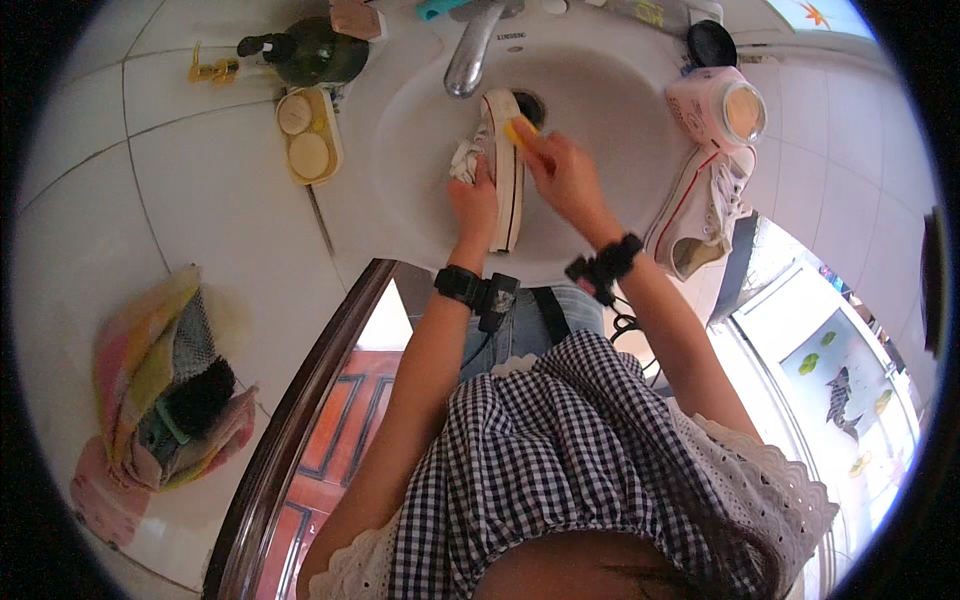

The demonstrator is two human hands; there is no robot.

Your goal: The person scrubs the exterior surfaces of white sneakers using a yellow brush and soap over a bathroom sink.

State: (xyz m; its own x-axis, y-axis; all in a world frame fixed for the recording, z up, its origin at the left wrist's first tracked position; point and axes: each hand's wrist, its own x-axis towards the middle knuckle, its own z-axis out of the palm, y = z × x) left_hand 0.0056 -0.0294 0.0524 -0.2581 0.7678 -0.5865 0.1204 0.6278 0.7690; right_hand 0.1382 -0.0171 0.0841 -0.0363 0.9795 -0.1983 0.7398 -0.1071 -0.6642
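Observation:
A white canvas sneaker [507,187] lies tipped on its side over the sink basin, its rubber sidewall with a red line and a dark line facing up. Its laces bunch at the left. My left hand [476,206] grips the sneaker by its upper and lace side. In my right hand [564,172] is a small yellow sponge or brush [520,132], pressed to or just beside the sole edge near the toe; most of it is hidden by the fingers. The dark drain hole [531,109] shows behind the toe, below the metal faucet [474,52].
A second white sneaker [701,214] rests on the sink's right rim, beside a pink jar [716,112] and a black lid [711,43]. On the left stand a dark pump bottle [322,52] and a soap dish [309,139]. A cloth [124,390] and black brush [199,397] hang lower left.

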